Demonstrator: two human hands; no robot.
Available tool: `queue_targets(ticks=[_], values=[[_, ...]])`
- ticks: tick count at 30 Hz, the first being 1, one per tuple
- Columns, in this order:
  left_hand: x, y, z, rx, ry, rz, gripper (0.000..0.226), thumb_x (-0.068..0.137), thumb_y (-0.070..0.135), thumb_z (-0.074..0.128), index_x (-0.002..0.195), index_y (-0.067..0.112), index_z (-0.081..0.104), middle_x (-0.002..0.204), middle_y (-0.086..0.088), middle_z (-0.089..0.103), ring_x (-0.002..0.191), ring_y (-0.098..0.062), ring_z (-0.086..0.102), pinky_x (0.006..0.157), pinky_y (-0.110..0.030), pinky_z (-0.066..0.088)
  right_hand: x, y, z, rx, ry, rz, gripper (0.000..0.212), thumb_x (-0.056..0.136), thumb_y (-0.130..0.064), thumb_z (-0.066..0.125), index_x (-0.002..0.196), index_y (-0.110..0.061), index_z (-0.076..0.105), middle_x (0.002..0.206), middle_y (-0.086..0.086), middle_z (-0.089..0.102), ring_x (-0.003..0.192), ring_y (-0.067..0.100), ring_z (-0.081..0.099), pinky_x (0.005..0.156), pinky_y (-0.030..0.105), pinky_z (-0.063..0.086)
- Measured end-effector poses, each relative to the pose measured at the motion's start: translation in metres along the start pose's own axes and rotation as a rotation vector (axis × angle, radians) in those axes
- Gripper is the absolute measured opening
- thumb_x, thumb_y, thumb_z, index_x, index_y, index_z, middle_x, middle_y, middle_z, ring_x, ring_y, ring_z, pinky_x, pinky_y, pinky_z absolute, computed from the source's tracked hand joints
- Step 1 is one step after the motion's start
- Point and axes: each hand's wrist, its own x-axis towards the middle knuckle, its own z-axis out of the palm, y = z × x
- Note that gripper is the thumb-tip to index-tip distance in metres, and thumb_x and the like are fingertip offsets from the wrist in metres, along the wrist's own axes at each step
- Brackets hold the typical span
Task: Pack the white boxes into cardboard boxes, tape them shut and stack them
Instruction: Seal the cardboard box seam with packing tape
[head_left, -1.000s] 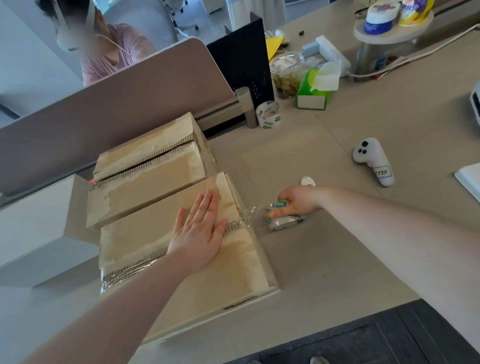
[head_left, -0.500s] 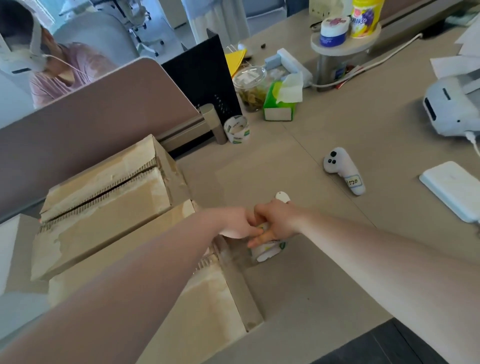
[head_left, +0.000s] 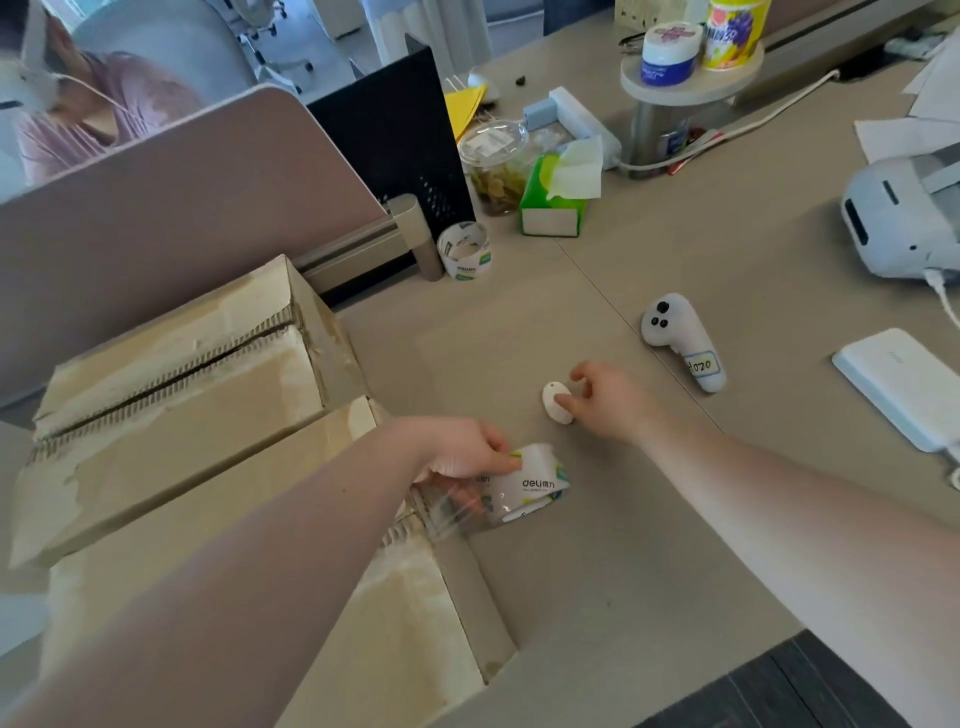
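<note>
Two closed cardboard boxes lie side by side on the desk: the near box (head_left: 405, 613) under my left forearm and the far box (head_left: 171, 384) behind it. My left hand (head_left: 462, 452) grips a roll of clear tape (head_left: 524, 486) at the near box's right end, with a strip of tape stretched from the roll to the box. My right hand (head_left: 608, 402) pinches a small white oval cutter (head_left: 556, 402) lying on the desk just beyond the roll.
A second tape roll (head_left: 464, 250) stands by the divider post. A white controller (head_left: 680, 338), a white flat device (head_left: 904, 384), a green tissue box (head_left: 558, 200), a plastic jar (head_left: 496, 166) and a white headset (head_left: 904, 218) sit to the right. A person sits behind the pink divider (head_left: 171, 208).
My left hand left the box top and took over the tape roll. My right hand let go of the roll and moved back to the small white cutter.
</note>
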Motion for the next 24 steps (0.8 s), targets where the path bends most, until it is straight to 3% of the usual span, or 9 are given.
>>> queue_targets(ticks=[3, 7, 10, 13, 15, 17, 20, 24], values=[[0.003, -0.002, -0.001, 0.036, 0.022, 0.033, 0.020, 0.098, 0.029, 0.054, 0.083, 0.016, 0.049, 0.072, -0.002, 0.045, 0.034, -0.001, 0.051, 0.036, -0.012, 0.039, 0.007, 0.002, 0.014, -0.136, -0.052, 0.053, 0.056, 0.093, -0.043, 0.057, 0.132, -0.004, 0.046, 0.131, 0.018, 0.050, 0.120, 0.032, 0.050, 0.097, 0.035, 0.038], [0.009, -0.007, -0.001, 0.027, 0.017, 0.034, 0.023, 0.094, 0.036, 0.058, 0.081, 0.019, 0.052, 0.079, -0.005, 0.052, 0.059, -0.018, 0.061, 0.043, -0.019, 0.043, 0.013, 0.003, 0.027, -0.166, -0.010, 0.052, 0.055, 0.087, -0.047, 0.062, 0.121, -0.005, 0.054, 0.121, 0.017, 0.047, 0.107, 0.034, 0.053, 0.094, 0.036, 0.041], [0.011, -0.008, 0.000, 0.022, 0.027, 0.049, 0.026, 0.090, 0.041, 0.062, 0.079, 0.019, 0.053, 0.081, -0.004, 0.052, 0.073, -0.024, 0.065, 0.048, -0.020, 0.046, 0.015, -0.001, 0.029, -0.137, 0.017, 0.031, 0.047, 0.086, -0.037, 0.068, 0.117, -0.004, 0.057, 0.117, 0.017, 0.051, 0.109, 0.033, 0.053, 0.092, 0.034, 0.041], [0.012, -0.008, 0.001, 0.122, 0.107, 0.086, 0.042, 0.083, 0.060, 0.060, 0.079, 0.019, 0.053, 0.074, -0.001, 0.058, 0.066, -0.020, 0.061, 0.062, -0.027, 0.046, 0.012, -0.007, 0.025, -0.128, 0.025, 0.034, 0.037, 0.086, -0.026, 0.069, 0.111, -0.004, 0.054, 0.115, 0.018, 0.058, 0.110, 0.034, 0.054, 0.088, 0.033, 0.041], [0.013, -0.008, 0.002, 0.173, 0.161, 0.105, 0.046, 0.081, 0.064, 0.060, 0.079, 0.019, 0.053, 0.074, -0.002, 0.059, 0.063, -0.019, 0.060, 0.067, -0.031, 0.047, 0.011, -0.008, 0.022, -0.043, 0.036, 0.052, 0.019, 0.091, -0.022, 0.061, 0.100, -0.008, 0.052, 0.108, 0.018, 0.062, 0.103, 0.034, 0.058, 0.078, 0.032, 0.041], [0.013, -0.007, 0.003, 0.206, 0.143, 0.118, 0.043, 0.084, 0.060, 0.059, 0.077, 0.018, 0.053, 0.074, -0.002, 0.058, 0.064, -0.020, 0.063, 0.070, -0.035, 0.052, 0.008, -0.009, 0.018, 0.054, 0.042, 0.084, 0.017, 0.093, -0.028, 0.056, 0.093, -0.013, 0.048, 0.102, 0.016, 0.065, 0.097, 0.033, 0.060, 0.072, 0.031, 0.041], [0.011, -0.007, 0.004, 0.263, 0.163, 0.139, 0.043, 0.090, 0.057, 0.053, 0.076, 0.016, 0.049, 0.072, -0.003, 0.052, 0.058, -0.018, 0.061, 0.065, -0.030, 0.046, 0.001, -0.012, 0.013, 0.335, 0.020, 0.110, 0.014, 0.093, -0.020, 0.056, 0.105, -0.013, 0.053, 0.095, 0.016, 0.068, 0.083, 0.031, 0.065, 0.072, 0.041, 0.055], [0.011, -0.008, 0.005, 0.264, 0.198, 0.151, 0.042, 0.092, 0.054, 0.052, 0.076, 0.016, 0.045, 0.071, -0.003, 0.050, 0.061, -0.022, 0.057, 0.066, -0.030, 0.044, -0.014, -0.023, 0.001, 0.651, -0.098, 0.161, 0.023, 0.095, -0.009, 0.055, 0.117, -0.014, 0.051, 0.087, 0.009, 0.066, 0.067, 0.019, 0.061, 0.053, 0.027, 0.051]])
